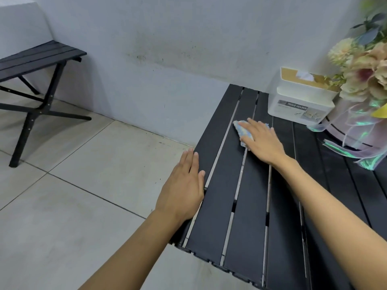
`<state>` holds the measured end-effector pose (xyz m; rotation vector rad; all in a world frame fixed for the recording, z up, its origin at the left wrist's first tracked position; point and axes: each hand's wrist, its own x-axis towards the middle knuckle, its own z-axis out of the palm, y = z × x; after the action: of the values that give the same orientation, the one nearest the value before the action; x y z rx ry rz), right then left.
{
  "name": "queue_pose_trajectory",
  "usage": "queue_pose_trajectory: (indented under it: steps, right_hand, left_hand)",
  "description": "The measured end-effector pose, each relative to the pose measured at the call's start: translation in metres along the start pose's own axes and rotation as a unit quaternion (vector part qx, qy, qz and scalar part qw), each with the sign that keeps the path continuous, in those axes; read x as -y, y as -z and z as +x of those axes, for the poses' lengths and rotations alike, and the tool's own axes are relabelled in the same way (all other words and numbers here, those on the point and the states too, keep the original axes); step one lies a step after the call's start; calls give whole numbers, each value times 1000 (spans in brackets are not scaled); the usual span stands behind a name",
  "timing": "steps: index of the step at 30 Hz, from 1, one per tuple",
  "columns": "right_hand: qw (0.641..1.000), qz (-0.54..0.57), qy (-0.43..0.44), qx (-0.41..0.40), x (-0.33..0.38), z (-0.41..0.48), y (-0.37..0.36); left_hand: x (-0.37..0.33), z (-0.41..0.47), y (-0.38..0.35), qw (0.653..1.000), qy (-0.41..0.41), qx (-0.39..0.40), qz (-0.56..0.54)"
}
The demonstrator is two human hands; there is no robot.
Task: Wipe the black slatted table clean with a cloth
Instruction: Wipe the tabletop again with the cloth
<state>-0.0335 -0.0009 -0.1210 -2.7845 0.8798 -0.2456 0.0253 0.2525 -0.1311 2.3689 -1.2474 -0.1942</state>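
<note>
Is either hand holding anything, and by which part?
Nothing is gripped. The right hand presses flat on top of the cloth; the left hand lies open at the edge of the table.

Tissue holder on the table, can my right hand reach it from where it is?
Probably yes. The right hand lies flat on the cloth just short of the tissue holder, with only bare black slats between them; the bouquet's ribbons trail off to the side.
</note>
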Motion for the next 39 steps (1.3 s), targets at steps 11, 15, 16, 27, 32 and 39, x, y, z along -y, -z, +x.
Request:
queue_pose_trajectory:
  steps: [11, 15, 16, 27, 32, 39]
  right_hand:
    - [969, 29, 227, 97, 75, -202, 7]
    - [953, 30, 282, 106, 63, -211, 11]
    - [961, 40, 251, 111, 58, -192, 12]
    - [999, 28, -37, 9, 62, -63, -8]
    - [994, 25, 101, 20, 106, -183, -8]
    - [991, 69, 96, 68, 95, -176, 2]
  left_hand:
    - [1, 3, -2, 999, 4, 9, 47]
    - [0, 2, -2, 999, 8, 8, 38]
    - [1, 2, -2, 999, 9, 9, 39]
    - [1, 2, -2, 1000, 20, 9, 20]
    - [1, -2, 5, 999, 5, 27, -46]
    - [5, -86, 4, 997, 19, 1, 76]
